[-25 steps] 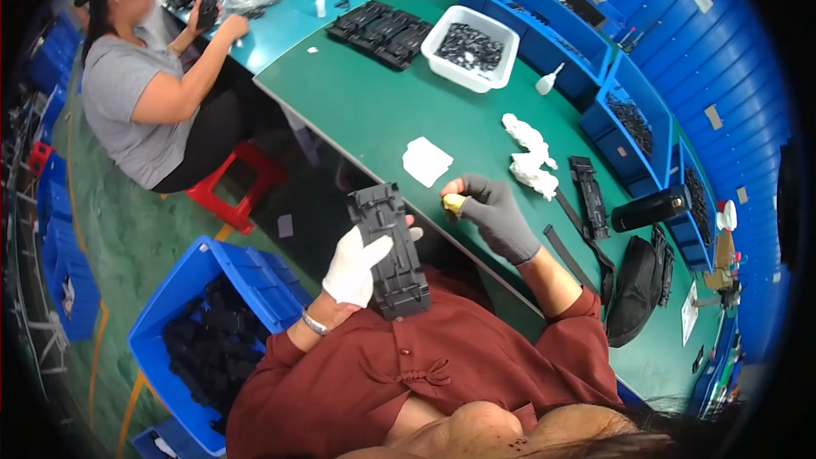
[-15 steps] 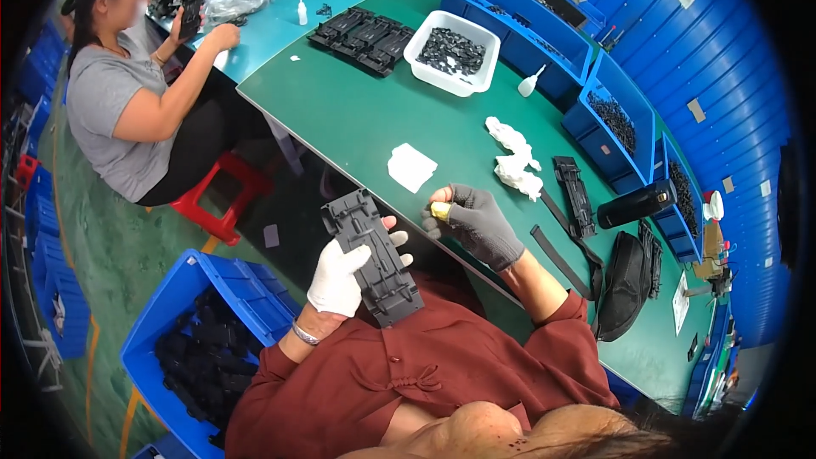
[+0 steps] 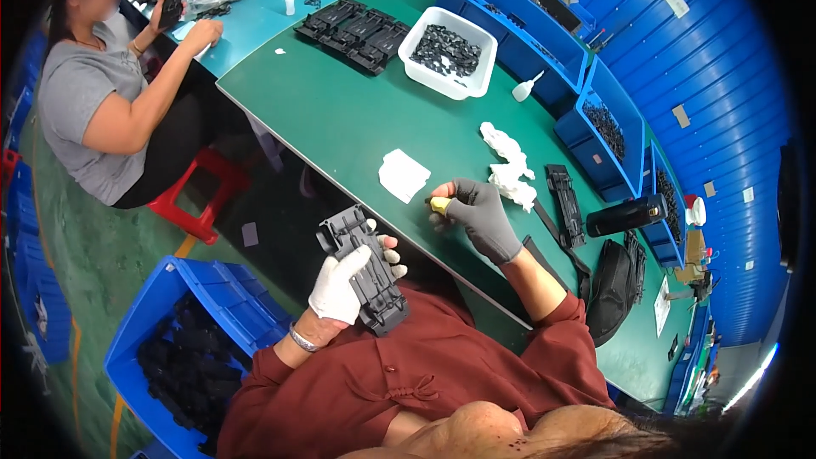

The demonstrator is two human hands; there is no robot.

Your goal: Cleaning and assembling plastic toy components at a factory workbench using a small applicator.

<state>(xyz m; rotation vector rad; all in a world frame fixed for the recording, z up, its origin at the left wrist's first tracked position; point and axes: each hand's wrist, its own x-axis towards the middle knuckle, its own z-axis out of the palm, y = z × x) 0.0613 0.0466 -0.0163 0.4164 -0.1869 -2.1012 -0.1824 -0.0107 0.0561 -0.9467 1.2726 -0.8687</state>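
My left hand (image 3: 338, 289), in a white glove, is wrapped round a long black moulded plastic part (image 3: 371, 276), held tilted in front of my body beside the table edge. My thumb lies across its upper face, and the fingertips show past its right side. My right hand (image 3: 480, 219) wears a grey glove with bare fingertips and has yellow wrapping on the thumb. Its thumb and fingers are pinched together over the table edge; a tiny dark bit shows at the tips, too small to name. Nearest to it lies a white paper sheet (image 3: 403, 175).
On the green table (image 3: 340, 110) stand a white tub (image 3: 410, 73) of small black pieces, blue bins (image 3: 569, 132), a black bottle (image 3: 625, 215) and a black bag (image 3: 610, 289). Crumpled white cloth (image 3: 508, 166) lies behind my right hand. A blue crate (image 3: 153, 289) is lower left; a co-worker (image 3: 102, 110) sits far left.
The black plastic part has tipped and its lower end has swung slightly left. My right hand stays pinched. The surroundings have shifted a little leftward in the picture.
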